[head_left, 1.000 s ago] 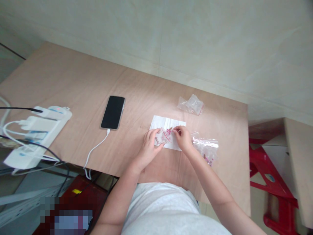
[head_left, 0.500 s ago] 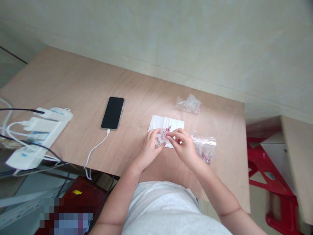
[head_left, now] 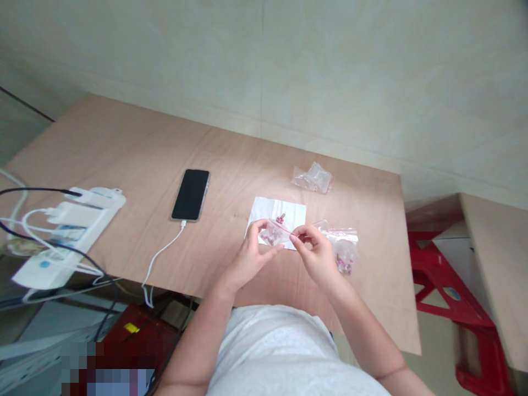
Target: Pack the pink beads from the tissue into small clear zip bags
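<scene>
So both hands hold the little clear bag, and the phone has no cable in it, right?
Not quite: the head view shows a white cable plugged into the phone. The left hand and right hand do hold the little clear bag.

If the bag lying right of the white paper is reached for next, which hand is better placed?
Likely the right hand, beside that bag, though it pinches the held bag. The left hand grips the held bag's other side, farther off.

A phone (head_left: 190,194) lies near a power strip (head_left: 72,236).
</scene>
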`<state>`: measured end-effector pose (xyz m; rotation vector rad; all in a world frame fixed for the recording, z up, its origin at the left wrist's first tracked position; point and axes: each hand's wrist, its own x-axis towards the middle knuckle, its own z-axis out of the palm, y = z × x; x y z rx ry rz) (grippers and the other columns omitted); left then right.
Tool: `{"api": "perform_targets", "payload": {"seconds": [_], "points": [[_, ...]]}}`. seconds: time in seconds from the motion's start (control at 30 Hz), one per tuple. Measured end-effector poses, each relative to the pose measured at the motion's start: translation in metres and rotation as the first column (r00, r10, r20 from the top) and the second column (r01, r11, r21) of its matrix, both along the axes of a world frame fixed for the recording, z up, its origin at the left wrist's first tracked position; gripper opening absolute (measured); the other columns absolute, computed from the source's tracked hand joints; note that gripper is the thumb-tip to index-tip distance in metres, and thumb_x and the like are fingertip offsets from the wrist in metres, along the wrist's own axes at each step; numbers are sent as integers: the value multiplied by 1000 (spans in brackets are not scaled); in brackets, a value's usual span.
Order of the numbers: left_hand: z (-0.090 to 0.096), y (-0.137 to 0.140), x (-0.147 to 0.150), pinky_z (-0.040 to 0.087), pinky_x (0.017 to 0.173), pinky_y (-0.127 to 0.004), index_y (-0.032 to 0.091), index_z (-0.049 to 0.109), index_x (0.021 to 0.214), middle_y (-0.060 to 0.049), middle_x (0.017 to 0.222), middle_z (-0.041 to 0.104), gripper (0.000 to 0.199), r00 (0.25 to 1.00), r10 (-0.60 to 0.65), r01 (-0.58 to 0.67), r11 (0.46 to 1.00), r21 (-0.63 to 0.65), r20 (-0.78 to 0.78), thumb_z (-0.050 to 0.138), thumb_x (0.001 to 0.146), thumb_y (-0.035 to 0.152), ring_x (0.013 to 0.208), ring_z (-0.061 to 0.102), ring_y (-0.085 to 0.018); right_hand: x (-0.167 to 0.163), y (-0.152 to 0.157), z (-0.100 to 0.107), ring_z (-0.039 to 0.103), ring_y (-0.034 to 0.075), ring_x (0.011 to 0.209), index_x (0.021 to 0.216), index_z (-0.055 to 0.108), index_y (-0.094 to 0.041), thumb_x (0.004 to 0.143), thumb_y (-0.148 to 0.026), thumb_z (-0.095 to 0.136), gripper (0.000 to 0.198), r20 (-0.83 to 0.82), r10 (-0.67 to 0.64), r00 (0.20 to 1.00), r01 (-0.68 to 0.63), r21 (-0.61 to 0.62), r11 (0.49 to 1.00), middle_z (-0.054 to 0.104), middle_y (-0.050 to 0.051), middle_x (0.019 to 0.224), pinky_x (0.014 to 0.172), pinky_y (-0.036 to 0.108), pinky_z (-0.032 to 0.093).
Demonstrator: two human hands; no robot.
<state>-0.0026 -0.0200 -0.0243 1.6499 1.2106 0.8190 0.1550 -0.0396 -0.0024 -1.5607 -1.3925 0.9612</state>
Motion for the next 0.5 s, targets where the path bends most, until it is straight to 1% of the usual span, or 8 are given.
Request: {"api": "perform_targets", "payload": {"seconds": [0.07,0.17,0.2,0.27,0.3,0.37,0.43,0.5], "points": [[10,4,-4,37,93,-33,20,39,110,-8,111,46,35,997,-30,29,999,14,67,51,79,28,105,47,-17,6,0,7,47,14,64,70,53,-20,76,-24,49,8,59,66,996,-67,11,998,53,1,68,63,28,39],[23,12,-8,41,84,-29,17,51,91,-4,93,52,15,994,-109,109,994,33,21,47,81,29,91,52,-15,14,-1,14,45,15,64,68,52,-20,74,-22,50,7,127,112,986,-115,14,993,52,1,67,62,28,36],[26,14,-8,41,81,-28,17,52,85,-3,86,53,14,991,-133,133,991,27,-4,47,81,29,85,52,-14,16,-1,14,45,15,64,67,52,-20,74,-23,51,7,134,108,985,-110,7,994,51,1,66,63,28,35],[31,16,-8,41,76,-25,16,53,79,-1,80,52,15,986,-165,165,986,3,-26,46,82,30,80,52,-13,18,-3,13,44,15,65,67,52,-20,73,-26,53,9,103,83,991,-81,-20,997,51,1,66,63,28,35],[33,16,-8,41,74,-24,16,53,79,-1,79,52,16,984,-179,178,984,-9,-21,45,82,30,79,51,-13,18,-4,11,45,15,65,67,51,-20,73,-28,53,11,57,61,996,-59,-35,998,51,1,67,63,28,35],[35,14,-7,40,72,-23,16,53,80,-1,80,52,16,981,-196,196,980,-32,7,45,82,30,78,51,-13,16,-6,9,47,15,67,69,51,-20,74,-33,52,14,-97,12,995,-18,-64,998,52,1,70,64,28,37],[37,10,-5,40,68,-22,16,52,79,-1,78,51,16,979,-199,201,977,-65,48,44,82,30,77,50,-12,12,-7,9,49,14,68,72,50,-20,74,-37,51,18,-281,-39,959,12,-95,995,54,1,73,65,27,39],[39,7,-4,40,65,-21,16,50,79,0,77,50,17,981,-173,183,977,-108,92,43,82,31,75,48,-12,7,-8,11,51,14,70,75,51,-20,72,-40,53,20,-417,-74,906,20,-132,991,55,1,74,65,27,40]]}}
